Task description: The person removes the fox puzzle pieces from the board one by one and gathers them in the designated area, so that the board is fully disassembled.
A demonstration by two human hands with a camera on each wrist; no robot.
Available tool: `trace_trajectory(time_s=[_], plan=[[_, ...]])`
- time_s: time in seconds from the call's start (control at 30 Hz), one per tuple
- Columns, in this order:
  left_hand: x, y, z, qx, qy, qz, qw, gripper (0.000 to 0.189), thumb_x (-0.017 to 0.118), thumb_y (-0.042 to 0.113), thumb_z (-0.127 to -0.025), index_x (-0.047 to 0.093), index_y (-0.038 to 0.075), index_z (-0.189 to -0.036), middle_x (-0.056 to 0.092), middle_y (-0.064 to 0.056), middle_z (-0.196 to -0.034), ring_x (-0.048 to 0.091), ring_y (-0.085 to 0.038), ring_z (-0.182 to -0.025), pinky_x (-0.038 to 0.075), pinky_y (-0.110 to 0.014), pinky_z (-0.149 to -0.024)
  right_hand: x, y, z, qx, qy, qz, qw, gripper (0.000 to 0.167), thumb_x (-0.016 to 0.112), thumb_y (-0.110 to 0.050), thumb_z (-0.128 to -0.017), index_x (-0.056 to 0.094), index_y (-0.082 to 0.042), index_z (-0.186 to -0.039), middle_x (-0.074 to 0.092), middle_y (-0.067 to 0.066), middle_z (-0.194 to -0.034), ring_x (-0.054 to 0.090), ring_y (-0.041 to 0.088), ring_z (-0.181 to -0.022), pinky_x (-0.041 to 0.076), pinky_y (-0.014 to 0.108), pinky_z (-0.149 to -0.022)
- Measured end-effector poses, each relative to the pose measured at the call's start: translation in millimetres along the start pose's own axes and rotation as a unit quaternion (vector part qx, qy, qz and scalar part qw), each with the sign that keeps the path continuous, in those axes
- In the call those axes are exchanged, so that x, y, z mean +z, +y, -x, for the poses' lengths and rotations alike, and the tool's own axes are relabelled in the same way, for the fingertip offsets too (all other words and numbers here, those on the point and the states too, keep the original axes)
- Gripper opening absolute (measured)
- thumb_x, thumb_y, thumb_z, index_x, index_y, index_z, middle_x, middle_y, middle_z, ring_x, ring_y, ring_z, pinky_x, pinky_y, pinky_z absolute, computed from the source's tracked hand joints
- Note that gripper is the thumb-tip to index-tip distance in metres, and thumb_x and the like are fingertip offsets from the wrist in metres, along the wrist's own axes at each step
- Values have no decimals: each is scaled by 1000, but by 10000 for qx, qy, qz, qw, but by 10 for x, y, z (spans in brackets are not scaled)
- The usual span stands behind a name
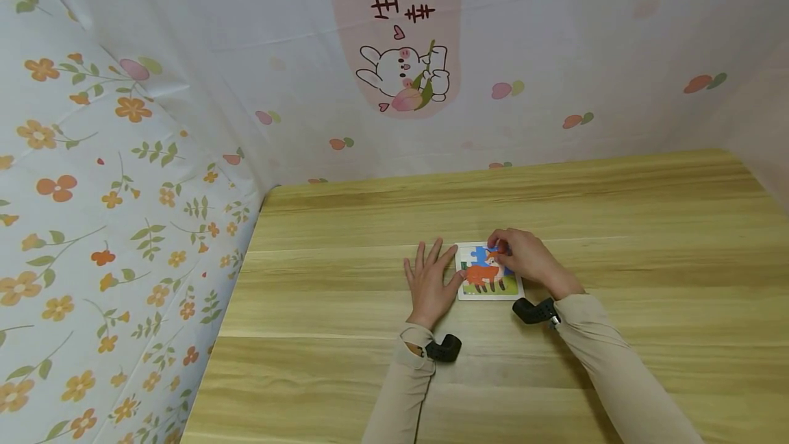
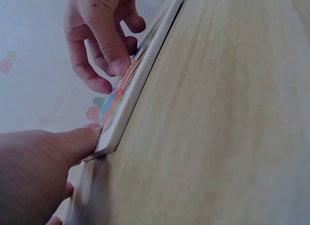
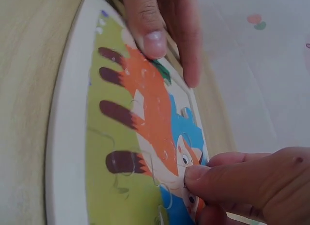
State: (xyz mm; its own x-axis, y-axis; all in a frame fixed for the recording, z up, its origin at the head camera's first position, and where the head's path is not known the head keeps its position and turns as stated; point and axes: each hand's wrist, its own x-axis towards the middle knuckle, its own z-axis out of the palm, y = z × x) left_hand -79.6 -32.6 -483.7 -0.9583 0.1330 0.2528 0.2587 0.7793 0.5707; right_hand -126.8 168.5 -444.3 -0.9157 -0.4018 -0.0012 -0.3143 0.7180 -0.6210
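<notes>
A fox jigsaw puzzle point(image 1: 483, 275) lies in a white-rimmed tray point(image 3: 65, 152) on the table. Its orange fox stands on green ground below blue; a bare pale patch of tray bottom shows near the upper left corner. My left hand point(image 1: 431, 290) rests at the tray's left side with fingers spread, its thumb point(image 3: 155, 45) on the puzzle's edge. At the upper right my right hand point(image 1: 525, 256) pinches the puzzle piece with the fox's face point(image 3: 186, 159), thumb on the printed side. The other fingers of that hand are partly hidden behind the piece.
The wood-grain table point(image 1: 333, 307) stretches out around the tray. Behind it hangs a pale printed cloth point(image 1: 542, 40) with a rabbit picture, and a flowered cloth point(image 1: 123, 225) borders the left side. A black wrist camera point(image 1: 445, 348) sits on the left wrist, another point(image 1: 531, 310) on the right.
</notes>
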Motion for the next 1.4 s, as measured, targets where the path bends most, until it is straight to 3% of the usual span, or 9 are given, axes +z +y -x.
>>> trace_trajectory(time_s=[0.5,1.03,1.4], plan=[[11,-4,-3,7,19,79,10000,45,66,29,-84,60,17,-127,43,-8,-141,24,-35,-135,9,-67,-101,12,-8,2,-218,128,113,9996,17,66,4,-79,58,-4,-91,58,5,-80,51,19,-68,43,37,-61],[-3,-2,4,-11,-36,99,9999,45,66,28,-85,59,17,-128,42,-8,-142,22,-35,-136,7,-66,-102,43,-25,28,-33,318,228,9992,19,65,1,-81,61,4,-100,61,9,-85,54,22,-72,47,41,-65],[14,-29,5,-101,-100,-18,9999,46,65,30,-86,58,19,-130,41,-6,-143,21,-33,-137,7,-64,-103,86,-8,46,-155,499,228,9984,19,67,0,-82,63,2,-100,61,9,-86,56,21,-74,47,39,-65]])
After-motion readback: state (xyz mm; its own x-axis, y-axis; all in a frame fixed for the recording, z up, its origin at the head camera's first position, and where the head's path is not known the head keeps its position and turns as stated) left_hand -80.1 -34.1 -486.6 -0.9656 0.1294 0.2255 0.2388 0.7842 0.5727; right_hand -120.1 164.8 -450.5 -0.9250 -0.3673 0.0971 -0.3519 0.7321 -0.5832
